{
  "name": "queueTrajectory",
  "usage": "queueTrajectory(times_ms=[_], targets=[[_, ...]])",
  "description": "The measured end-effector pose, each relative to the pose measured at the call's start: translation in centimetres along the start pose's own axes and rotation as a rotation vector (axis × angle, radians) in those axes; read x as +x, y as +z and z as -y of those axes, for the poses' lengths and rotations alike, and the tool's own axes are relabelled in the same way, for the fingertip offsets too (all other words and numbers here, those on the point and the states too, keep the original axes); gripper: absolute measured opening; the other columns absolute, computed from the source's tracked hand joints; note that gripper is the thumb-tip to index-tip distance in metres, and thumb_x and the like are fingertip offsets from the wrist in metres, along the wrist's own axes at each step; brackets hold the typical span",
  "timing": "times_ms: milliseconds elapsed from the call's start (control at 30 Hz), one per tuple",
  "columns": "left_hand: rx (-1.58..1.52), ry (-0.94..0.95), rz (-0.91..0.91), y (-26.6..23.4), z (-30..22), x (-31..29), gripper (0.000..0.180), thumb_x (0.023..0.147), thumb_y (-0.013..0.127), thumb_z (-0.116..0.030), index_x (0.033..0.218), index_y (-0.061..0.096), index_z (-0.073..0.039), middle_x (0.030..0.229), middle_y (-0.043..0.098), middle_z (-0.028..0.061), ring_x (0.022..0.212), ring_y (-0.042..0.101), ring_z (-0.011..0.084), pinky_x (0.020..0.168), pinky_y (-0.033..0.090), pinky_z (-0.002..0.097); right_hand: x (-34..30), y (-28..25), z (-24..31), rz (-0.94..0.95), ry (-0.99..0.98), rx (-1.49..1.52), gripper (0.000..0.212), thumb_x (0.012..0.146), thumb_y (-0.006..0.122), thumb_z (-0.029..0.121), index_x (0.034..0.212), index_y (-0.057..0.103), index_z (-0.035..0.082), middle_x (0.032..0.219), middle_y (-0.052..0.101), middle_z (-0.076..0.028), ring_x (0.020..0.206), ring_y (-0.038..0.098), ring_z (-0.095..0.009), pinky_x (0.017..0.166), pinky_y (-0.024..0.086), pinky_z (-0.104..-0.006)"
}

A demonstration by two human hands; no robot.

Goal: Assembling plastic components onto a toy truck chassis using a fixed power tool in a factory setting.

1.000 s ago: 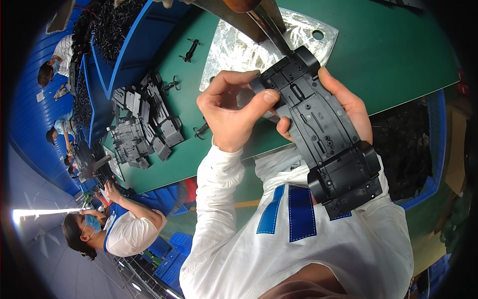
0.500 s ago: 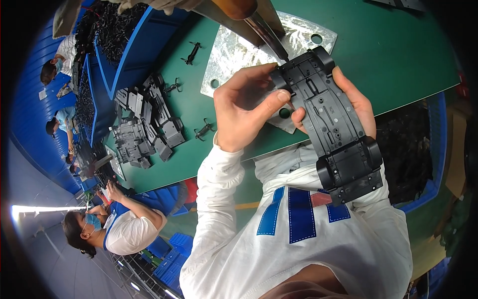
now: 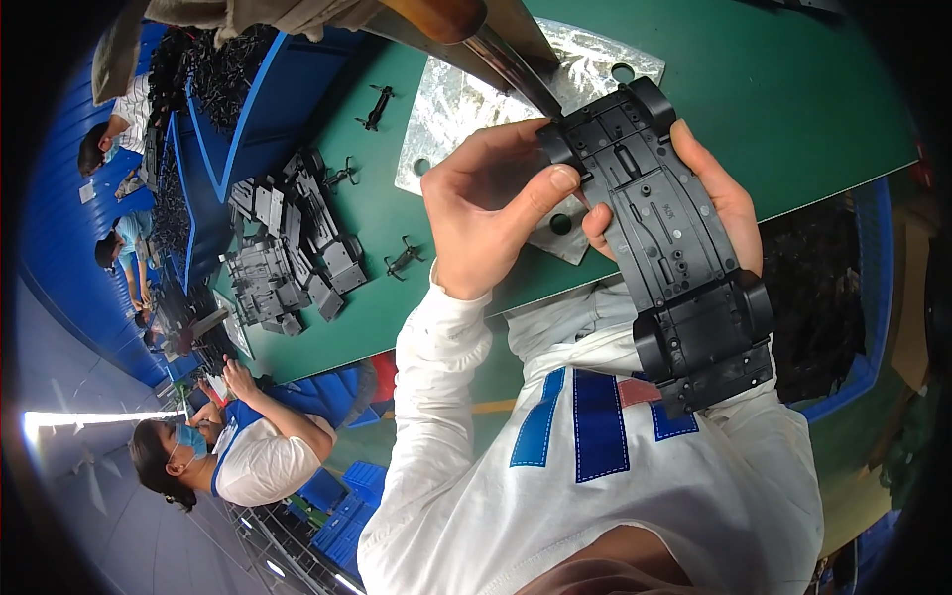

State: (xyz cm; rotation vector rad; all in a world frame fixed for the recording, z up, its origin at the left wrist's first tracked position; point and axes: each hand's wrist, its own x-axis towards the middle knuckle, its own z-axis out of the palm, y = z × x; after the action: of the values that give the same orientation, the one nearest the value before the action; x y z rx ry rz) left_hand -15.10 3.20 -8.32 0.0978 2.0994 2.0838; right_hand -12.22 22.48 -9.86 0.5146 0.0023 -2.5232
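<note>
Both my hands hold a black plastic toy car chassis [image 3: 669,233], tilted above the table edge with its moulded underside facing up. My left hand [image 3: 476,223] pinches the far left corner by the wheel arch, thumb bent over the side. My right hand [image 3: 719,198] wraps the right side from below, and one fingertip shows at the chassis's left edge. A tool with an orange-brown handle [image 3: 441,15] and a metal shaft [image 3: 516,69] slants down, its tip by the far left corner. I cannot tell whether the tip touches the plastic.
A scratched metal plate [image 3: 446,109] lies on the green table [image 3: 783,99]. To the left are a pile of black chassis parts [image 3: 288,253], small black clips [image 3: 405,258] and blue bins [image 3: 258,109] of black pieces. A masked co-worker [image 3: 268,456] sits at left. A blue-rimmed bin [image 3: 813,288] stands right of me.
The chassis has shifted slightly to the right, along with my right hand. My left hand keeps its pinch at the corner. The tool and plate appear a little further left.
</note>
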Motion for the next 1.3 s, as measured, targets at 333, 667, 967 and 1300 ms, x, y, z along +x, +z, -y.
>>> queueTrajectory(times_ms=[333,667,967,1300], targets=[[0.003,0.033,0.001,-0.2,0.0,-0.1,0.035,0.082,0.079,0.000,0.112,0.064,0.012,0.098,0.072,0.0156,0.085,0.068,0.0178,0.081,0.056,0.0325,-0.2,0.9,-0.2,0.023,0.005,-0.021,0.050,0.106,0.040,0.040,0.125,0.059,-0.001,0.107,0.070,-0.018,0.083,0.073,-0.030,0.076,0.061,-0.0378],[-0.023,-0.015,-0.011,-0.2,-0.3,-0.2,0.034,0.082,0.079,-0.001,0.111,0.065,0.012,0.096,0.072,0.0147,0.083,0.068,0.0174,0.080,0.055,0.0320,-0.1,1.2,-0.4,-0.009,-0.005,0.014,0.048,0.106,0.041,0.039,0.124,0.059,-0.001,0.106,0.070,-0.018,0.081,0.073,-0.032,0.076,0.061,-0.0390],[-0.033,-0.036,-0.013,-0.4,0.0,-0.1,0.034,0.082,0.079,-0.001,0.110,0.066,0.012,0.095,0.072,0.0139,0.084,0.068,0.0167,0.082,0.054,0.0316,-0.3,1.6,-0.2,-0.015,-0.004,-0.051,0.047,0.106,0.040,0.038,0.122,0.059,-0.002,0.103,0.071,-0.018,0.080,0.073,-0.031,0.073,0.062,-0.0371],[0.025,-0.006,-0.015,-0.4,-0.1,-0.1,0.035,0.081,0.080,-0.003,0.110,0.067,0.011,0.096,0.072,0.0138,0.086,0.068,0.0167,0.083,0.054,0.0316,-0.3,1.9,-0.7,-0.060,-0.037,-0.040,0.046,0.106,0.041,0.038,0.122,0.059,-0.001,0.104,0.070,-0.017,0.078,0.072,-0.030,0.075,0.061,-0.0380]])
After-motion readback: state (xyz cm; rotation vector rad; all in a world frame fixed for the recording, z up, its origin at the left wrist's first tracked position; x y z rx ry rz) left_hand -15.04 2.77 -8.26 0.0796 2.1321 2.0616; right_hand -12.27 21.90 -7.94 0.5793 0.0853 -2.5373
